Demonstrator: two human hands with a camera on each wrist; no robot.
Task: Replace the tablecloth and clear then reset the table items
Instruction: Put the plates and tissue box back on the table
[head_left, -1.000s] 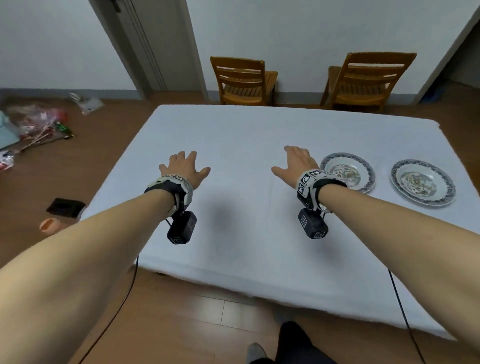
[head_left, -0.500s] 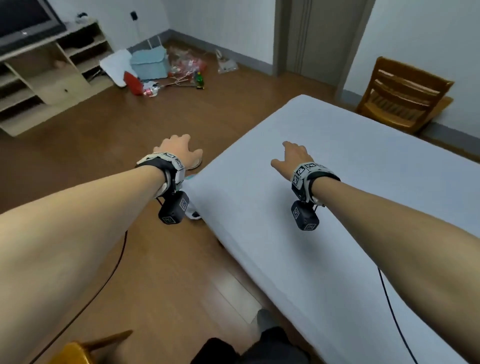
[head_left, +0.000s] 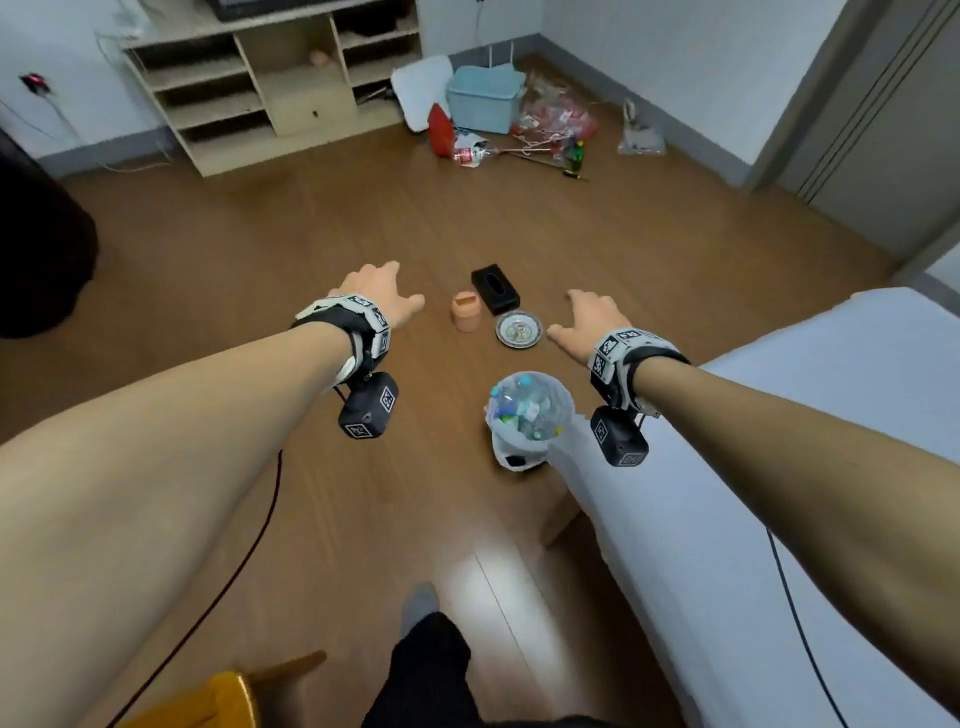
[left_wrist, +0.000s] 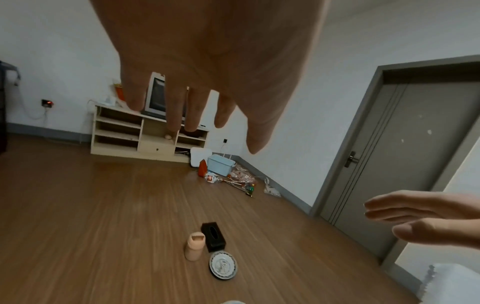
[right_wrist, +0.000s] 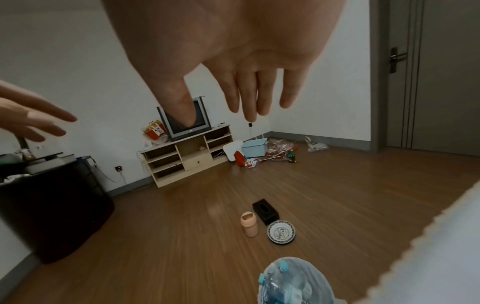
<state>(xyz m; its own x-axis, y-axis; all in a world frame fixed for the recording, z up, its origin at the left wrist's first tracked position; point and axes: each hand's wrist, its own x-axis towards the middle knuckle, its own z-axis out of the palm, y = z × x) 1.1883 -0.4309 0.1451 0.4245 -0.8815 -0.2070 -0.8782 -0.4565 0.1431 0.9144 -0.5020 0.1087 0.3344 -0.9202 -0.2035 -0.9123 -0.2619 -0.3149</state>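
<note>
On the wooden floor stand a peach-coloured container (head_left: 466, 311) (left_wrist: 194, 248) (right_wrist: 249, 224), a black tissue box (head_left: 495, 289) (left_wrist: 213, 236) (right_wrist: 265, 211) and a small patterned plate (head_left: 518, 329) (left_wrist: 223, 266) (right_wrist: 281, 232). My left hand (head_left: 382, 293) (left_wrist: 205, 86) hovers in the air left of them, fingers spread, holding nothing. My right hand (head_left: 584, 319) (right_wrist: 233, 72) hovers to their right, also spread and empty. The table under a white tablecloth (head_left: 779, 467) (right_wrist: 428, 257) is at my right.
A white bin (head_left: 527, 421) (right_wrist: 293, 281) full of plastic bottles stands by the table corner. Far off are a shelf unit (head_left: 270, 88) with a television (right_wrist: 185, 120), a blue box (head_left: 483, 98), floor clutter and a grey door (left_wrist: 405, 156). A yellow chair (head_left: 218, 696) is close behind.
My view has swung left from the table to the floor. Both hands have left the tablecloth and now hang over the floor near the container, tissue box and plate.
</note>
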